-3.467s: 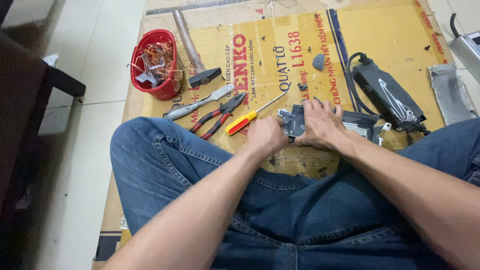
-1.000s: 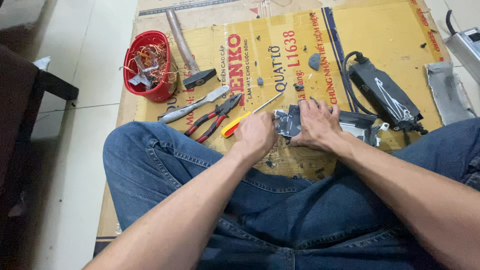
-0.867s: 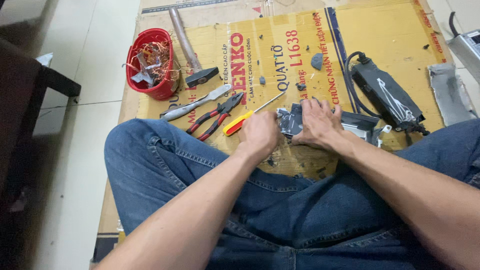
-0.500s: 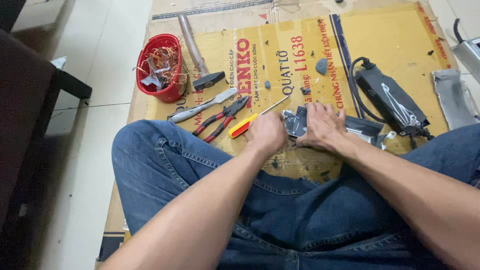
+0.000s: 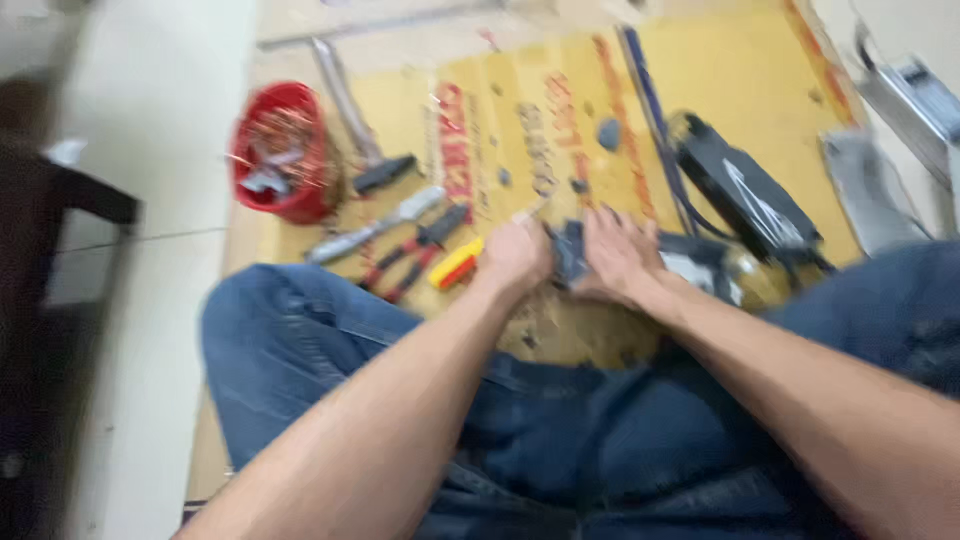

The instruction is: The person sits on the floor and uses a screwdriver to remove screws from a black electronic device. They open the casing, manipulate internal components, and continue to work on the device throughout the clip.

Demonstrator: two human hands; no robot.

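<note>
The small dark metal part (image 5: pixel 568 255) sits between your two hands on the flattened yellow cardboard (image 5: pixel 720 90) that covers the floor, just beyond your knees. Your left hand (image 5: pixel 515 258) presses against its left side and your right hand (image 5: pixel 618 255) covers its right side; both sets of fingers are curled in around it, though the picture is too smeared to tell how firmly they grip or which fingers touch what.

What has changed is mostly the view, not the work. Half a second ago the picture was sharp; now it is blurred throughout and everything sits a little lower and further left in it, so your head has turned while your hands stayed put on the part. Across the last few seconds their pose is much the same, so whatever you are doing to the part looks like slow, close work rather than a new step.

The tools lie untouched to the left: the yellow-handled screwdriver (image 5: pixel 455 265) nearest your left hand, the red-handled pliers (image 5: pixel 415 250) beside it, then a grey-handled tool (image 5: pixel 365 227), a hammer (image 5: pixel 360 140) and the red basket (image 5: pixel 280 150) of wire scraps. The black power unit (image 5: pixel 745 195) with its cable rests just beyond your right hand.
</note>
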